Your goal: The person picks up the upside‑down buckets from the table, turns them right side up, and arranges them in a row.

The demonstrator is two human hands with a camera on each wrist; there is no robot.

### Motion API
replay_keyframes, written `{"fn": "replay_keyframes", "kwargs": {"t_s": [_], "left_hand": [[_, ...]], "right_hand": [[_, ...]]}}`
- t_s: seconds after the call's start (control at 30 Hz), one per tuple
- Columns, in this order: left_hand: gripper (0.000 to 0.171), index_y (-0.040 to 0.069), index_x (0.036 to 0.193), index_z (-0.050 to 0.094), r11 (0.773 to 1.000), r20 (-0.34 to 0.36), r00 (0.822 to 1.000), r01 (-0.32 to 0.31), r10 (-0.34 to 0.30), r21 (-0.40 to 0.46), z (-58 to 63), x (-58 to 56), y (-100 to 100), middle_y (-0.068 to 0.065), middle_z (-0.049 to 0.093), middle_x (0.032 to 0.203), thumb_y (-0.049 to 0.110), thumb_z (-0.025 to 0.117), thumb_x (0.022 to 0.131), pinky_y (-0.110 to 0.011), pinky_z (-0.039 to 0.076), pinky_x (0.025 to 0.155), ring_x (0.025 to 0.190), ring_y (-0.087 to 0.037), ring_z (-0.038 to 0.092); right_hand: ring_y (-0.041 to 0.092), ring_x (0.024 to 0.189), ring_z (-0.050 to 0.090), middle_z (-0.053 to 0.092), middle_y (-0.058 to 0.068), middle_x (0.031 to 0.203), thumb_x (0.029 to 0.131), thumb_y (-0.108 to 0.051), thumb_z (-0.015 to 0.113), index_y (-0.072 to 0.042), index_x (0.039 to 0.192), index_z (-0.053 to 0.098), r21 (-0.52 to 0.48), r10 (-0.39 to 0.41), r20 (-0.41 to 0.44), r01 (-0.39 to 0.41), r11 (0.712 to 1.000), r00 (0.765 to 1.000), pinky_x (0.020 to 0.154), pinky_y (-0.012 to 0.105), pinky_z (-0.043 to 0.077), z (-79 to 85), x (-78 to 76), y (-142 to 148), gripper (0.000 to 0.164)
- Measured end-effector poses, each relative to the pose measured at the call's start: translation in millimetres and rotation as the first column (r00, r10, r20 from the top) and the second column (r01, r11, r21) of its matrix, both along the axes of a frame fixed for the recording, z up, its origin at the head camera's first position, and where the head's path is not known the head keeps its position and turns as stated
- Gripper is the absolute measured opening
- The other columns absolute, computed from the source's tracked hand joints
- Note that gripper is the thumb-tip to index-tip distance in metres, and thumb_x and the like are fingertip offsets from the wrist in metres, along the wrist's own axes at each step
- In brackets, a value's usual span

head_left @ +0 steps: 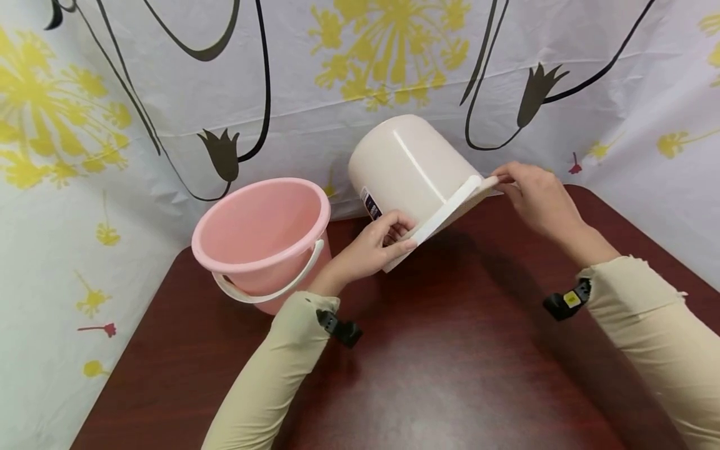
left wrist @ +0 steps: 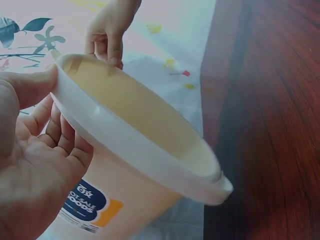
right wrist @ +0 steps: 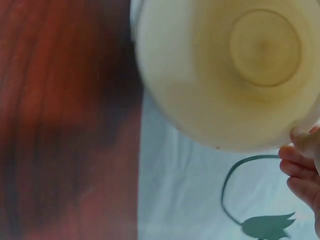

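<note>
A cream bucket (head_left: pixel 413 169) is held tilted above the table, its bottom up and away and its mouth turned down toward the person. My left hand (head_left: pixel 374 247) grips the rim on the left, thumb on the rim and fingers curled beneath it along the outside wall. On the opposite side my right hand (head_left: pixel 537 197) pinches the rim between thumb and fingers. A white handle (left wrist: pixel 145 160) lies along the rim in the left wrist view. The bucket's bare inside (right wrist: pixel 210 65) shows in the right wrist view. A label (left wrist: pixel 87 205) is on its outer wall.
A pink bucket (head_left: pixel 259 231) with a white handle stands upright on the dark red-brown table (head_left: pixel 450 350), left of the left hand. Behind the table hangs a white curtain (head_left: pixel 315 144) with yellow and grey flower prints.
</note>
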State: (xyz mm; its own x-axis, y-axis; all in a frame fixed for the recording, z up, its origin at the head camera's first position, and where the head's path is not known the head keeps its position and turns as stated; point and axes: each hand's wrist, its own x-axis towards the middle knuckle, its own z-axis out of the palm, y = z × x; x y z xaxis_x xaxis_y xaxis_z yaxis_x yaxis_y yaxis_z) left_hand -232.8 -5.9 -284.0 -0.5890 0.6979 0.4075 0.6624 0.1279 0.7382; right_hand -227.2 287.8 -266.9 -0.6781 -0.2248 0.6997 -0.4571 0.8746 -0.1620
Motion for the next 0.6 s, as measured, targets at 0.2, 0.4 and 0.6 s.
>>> {"fn": "replay_keyframes", "kwargs": {"t_s": [0.2,0.4,0.6], "left_hand": [[0.015,-0.003,0.100,0.052,0.997,0.049,0.998,0.026,-0.030,0.078,7.4,6.2,-2,-0.009,0.053,0.088,0.002,0.058,0.087,-0.023,0.044,0.073,0.083,-0.013,0.049],[0.013,-0.007,0.098,0.049,0.981,0.109,0.992,0.040,-0.062,0.189,11.7,13.4,-5,-0.012,0.050,0.088,-0.003,0.055,0.087,-0.023,0.042,0.070,0.080,-0.010,0.048],[0.011,-0.012,0.098,0.044,0.938,0.236,0.962,0.049,-0.137,0.344,15.3,22.5,-8,-0.005,0.045,0.086,-0.010,0.047,0.088,-0.022,0.038,0.072,0.081,-0.011,0.044]], "right_hand": [[0.036,0.084,0.054,0.062,0.020,0.096,0.086,0.000,0.061,0.001,0.102,0.060,0.042,-0.034,0.021,0.033,0.999,0.999,0.071,0.049,0.042,23.7,6.5,-7,0.017],[0.038,0.087,0.049,0.059,0.022,0.098,0.088,0.001,0.057,0.001,0.106,0.058,0.044,-0.024,0.079,0.020,0.999,0.997,0.072,0.051,0.041,39.7,14.2,-14,0.018],[0.035,0.083,0.048,0.056,0.019,0.089,0.088,-0.002,0.058,-0.002,0.107,0.060,0.007,0.002,0.058,-0.003,1.000,0.998,0.065,0.046,0.038,53.2,17.1,-21,0.019]]}}
